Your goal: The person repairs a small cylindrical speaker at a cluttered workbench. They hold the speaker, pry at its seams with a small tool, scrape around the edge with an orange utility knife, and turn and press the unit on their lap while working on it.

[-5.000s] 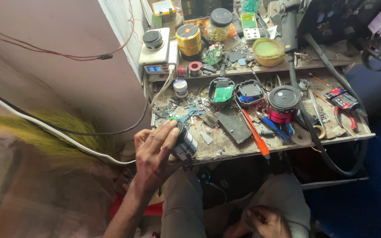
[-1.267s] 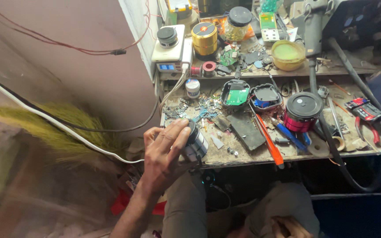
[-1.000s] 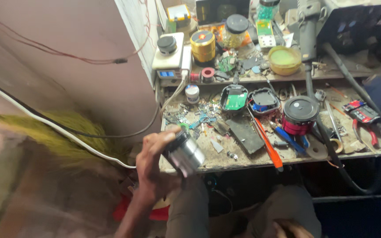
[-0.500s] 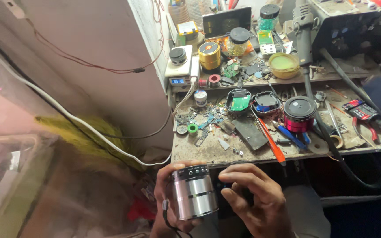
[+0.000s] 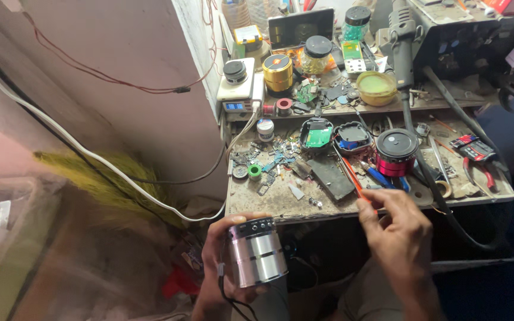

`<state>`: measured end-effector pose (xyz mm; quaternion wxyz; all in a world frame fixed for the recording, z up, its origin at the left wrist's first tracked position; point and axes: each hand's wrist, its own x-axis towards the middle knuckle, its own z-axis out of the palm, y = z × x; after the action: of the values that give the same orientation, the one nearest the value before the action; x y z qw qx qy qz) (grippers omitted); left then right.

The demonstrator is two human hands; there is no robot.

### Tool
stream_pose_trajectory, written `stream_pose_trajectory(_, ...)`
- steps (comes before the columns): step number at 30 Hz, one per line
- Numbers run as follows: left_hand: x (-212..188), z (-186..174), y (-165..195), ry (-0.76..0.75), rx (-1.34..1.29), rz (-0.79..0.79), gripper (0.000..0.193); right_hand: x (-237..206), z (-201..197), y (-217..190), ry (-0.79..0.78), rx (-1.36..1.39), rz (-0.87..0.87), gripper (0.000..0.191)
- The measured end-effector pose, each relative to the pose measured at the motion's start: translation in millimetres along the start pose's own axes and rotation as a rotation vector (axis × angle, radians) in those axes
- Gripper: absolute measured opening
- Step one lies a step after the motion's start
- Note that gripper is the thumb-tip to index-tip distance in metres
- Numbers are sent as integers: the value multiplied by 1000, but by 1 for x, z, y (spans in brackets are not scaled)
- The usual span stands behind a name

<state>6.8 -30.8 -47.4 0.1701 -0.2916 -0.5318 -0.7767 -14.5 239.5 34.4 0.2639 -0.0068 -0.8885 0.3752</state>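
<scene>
Silver and cylindrical, a small portable speaker [image 5: 256,252] is held low in the frame, left of centre, below the workbench [image 5: 292,205] edge. It is gripped by the left hand [image 5: 224,261], whose fingers are wrapped around its back and lower side, the thumb laid over the dark top rim; a thin black cord hangs from its base. The right hand [image 5: 397,238] is raised at lower right, palm turned away, fingers curled with thumb and forefinger pinched near an orange-handled tool [image 5: 352,178] at the bench edge; whether it is grasped cannot be told. A red cylindrical speaker [image 5: 396,152] stands on the bench above this hand.
</scene>
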Motion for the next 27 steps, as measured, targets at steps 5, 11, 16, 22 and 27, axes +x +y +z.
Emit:
stream_pose_trajectory(5, 2, -7, -6, -11, 60, 30, 100, 22, 8, 23, 66, -224, -226, 16)
stream_pose_trajectory(11, -1, -12, -5, -4, -54, -9, 105, 6, -6, -21, -332, 230, -166, 45)
stream_pose_trajectory(16, -11, -5, -7, 50, -289, -76, 106, -23, -4, -65, -668, 626, -460, 94)
stream_pose_trajectory(22, -11, 3, -25, 63, -449, 31, 108, -31, 24, -73, -503, 568, -482, 96)
stream_pose_trajectory(27, -25, 23, -29, 195, -406, 6, 104, -42, 34, -69, -510, 626, -404, 91)
